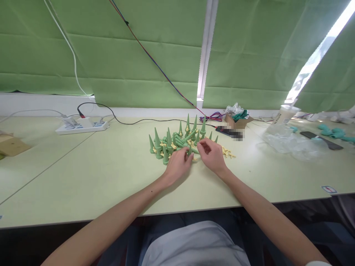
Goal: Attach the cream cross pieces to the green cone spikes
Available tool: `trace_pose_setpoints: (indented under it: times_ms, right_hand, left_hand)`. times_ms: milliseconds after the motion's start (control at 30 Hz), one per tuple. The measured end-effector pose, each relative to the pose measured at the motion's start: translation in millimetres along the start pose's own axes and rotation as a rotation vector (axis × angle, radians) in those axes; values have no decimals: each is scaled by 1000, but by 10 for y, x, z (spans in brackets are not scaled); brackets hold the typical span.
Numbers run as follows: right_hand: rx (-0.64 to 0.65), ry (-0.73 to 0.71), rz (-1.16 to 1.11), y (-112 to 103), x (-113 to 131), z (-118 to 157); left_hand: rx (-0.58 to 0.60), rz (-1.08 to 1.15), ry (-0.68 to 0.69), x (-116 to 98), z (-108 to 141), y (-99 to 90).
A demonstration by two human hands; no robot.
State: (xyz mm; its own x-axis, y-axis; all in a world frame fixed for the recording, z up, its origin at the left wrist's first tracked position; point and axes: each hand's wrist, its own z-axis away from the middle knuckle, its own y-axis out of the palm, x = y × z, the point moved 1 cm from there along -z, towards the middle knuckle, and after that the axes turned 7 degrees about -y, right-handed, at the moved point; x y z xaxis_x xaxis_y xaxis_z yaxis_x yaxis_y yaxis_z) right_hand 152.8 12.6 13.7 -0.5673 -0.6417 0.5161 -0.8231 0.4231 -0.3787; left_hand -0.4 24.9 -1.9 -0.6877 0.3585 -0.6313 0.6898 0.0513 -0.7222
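Observation:
My left hand [179, 163] is closed around a small green cone [189, 150] standing point up between thumb and fingers. Close by on the right, my right hand [213, 156] is pinched, fingertips near the cone; whatever it holds is too small to make out. Behind and left of the hands, several green pointed cones [157, 139] stand on the table, some with small yellow pieces attached. Longer green parts [180, 139] lie in a heap among them. Loose yellow branching pieces [227, 152] are scattered just right of my right hand.
On the pale table [111, 177], a power strip [83, 125] sits at the left. A phone [227, 131] and a cardboard box [239, 121] lie behind my right hand. Farther right are a plastic cup [285, 115], a clear bag [288, 142] and teal pieces [334, 132].

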Motion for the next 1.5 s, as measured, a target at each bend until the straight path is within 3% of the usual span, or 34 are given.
trace_pose_setpoints:
  times_ms: [200, 533, 933, 1500]
  right_hand:
    - [10, 12, -4, 3, 14, -9]
    - [18, 33, -26, 5, 22, -8]
    - [36, 1, -21, 0, 20, 1]
    - [28, 19, -12, -6, 14, -2]
  left_hand:
    - [28, -12, -5, 16, 2, 11]
    - [-154, 133, 11, -24, -12, -4]
    - [-260, 230, -12, -63, -2, -29]
    - [-271, 326, -10, -87, 21, -41]
